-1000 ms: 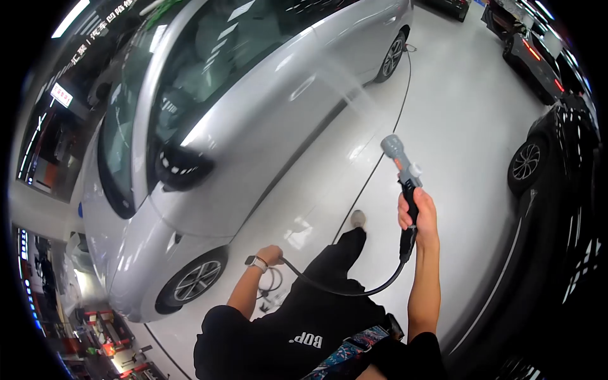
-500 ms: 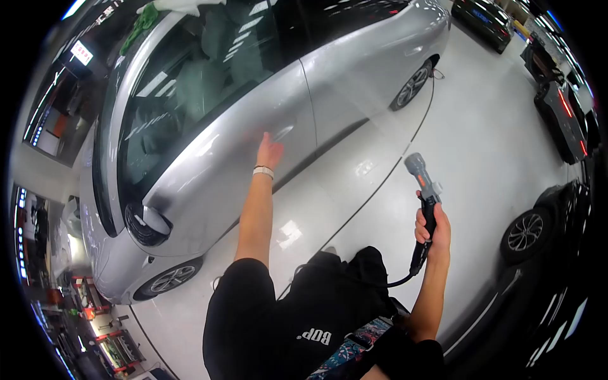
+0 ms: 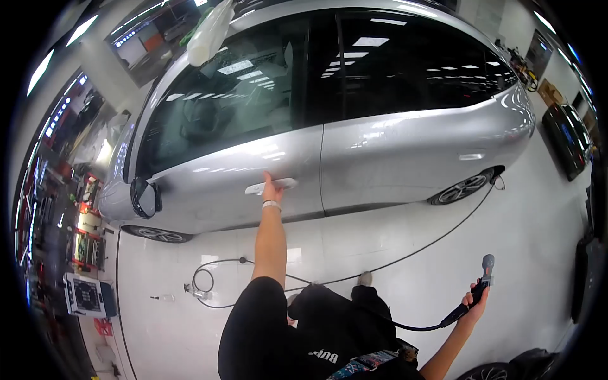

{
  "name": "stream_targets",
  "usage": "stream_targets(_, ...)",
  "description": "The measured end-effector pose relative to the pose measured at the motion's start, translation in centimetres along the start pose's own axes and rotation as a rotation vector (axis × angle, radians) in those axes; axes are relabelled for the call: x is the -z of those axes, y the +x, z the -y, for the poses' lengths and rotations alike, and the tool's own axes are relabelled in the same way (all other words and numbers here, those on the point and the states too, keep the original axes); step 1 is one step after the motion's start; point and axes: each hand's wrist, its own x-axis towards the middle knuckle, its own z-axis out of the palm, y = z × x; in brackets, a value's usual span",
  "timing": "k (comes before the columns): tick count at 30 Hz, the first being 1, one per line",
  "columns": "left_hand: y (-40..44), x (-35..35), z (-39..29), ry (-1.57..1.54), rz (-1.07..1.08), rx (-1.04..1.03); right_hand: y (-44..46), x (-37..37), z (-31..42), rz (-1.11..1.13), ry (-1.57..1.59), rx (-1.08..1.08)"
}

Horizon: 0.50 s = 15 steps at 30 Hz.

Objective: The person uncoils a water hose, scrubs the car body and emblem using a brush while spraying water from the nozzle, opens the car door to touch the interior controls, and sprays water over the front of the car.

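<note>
A silver car (image 3: 380,164) stands side-on in front of me. My left hand (image 3: 272,189) is at its front door handle (image 3: 288,183), fingers partly hidden behind the hand and wrapped at the handle. On that wrist is a pale watch band. My right hand (image 3: 475,303) grips a spray gun (image 3: 484,278) with a grey nozzle, held low at the right, away from the car. From the gun's lower end a black hose (image 3: 421,328) runs back past my body.
The hose (image 3: 418,249) curves over the floor toward the rear wheel, with a coil (image 3: 204,279) at the left. A side mirror (image 3: 145,197) juts out at the left. A white cloth (image 3: 209,38) lies by the windscreen. Dark cars (image 3: 565,140) stand at the right.
My left hand has gone from the hose to the front door handle. The spray gun in my right hand is lower and farther right. The view has turned to face the car's side.
</note>
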Motion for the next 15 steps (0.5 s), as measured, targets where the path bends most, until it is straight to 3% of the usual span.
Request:
stream_targets(2,-0.3,1.0,0.6,-0.057,-0.04,-0.041,3.1,-1.6,1.6,-0.107,-0.165,-0.015)
stream_targets(4,-1.2,2.2,1.4,-0.066,-0.065,-0.089,7.7,-0.6,2.4,0.01,-0.113,-0.104)
stream_targets(6,-1.2,4.1,2.0,-0.023,0.143,-0.17,11.7,-0.8,2.4,-0.008,-0.037,-0.177)
stream_targets(8,-4.8,4.6,1.6,-0.037,0.033,-0.165,14.4,-1.9,2.0,-0.025,-0.078,-0.198)
stream_targets(10,-9.6,5.0,0.7,0.24,-0.072,-0.112,16.6,-3.0,1.3,0.007,-0.084,-0.195)
stream_targets(12,-13.6,6.5,0.4,0.326,-0.152,-0.081,18.1,-4.2,0.2,0.019,-0.091,-0.217)
stream_targets(15,-18.7,11.6,0.7,0.159,-0.045,-0.041,20.7,-4.8,-1.3,0.016,-0.078,-0.262)
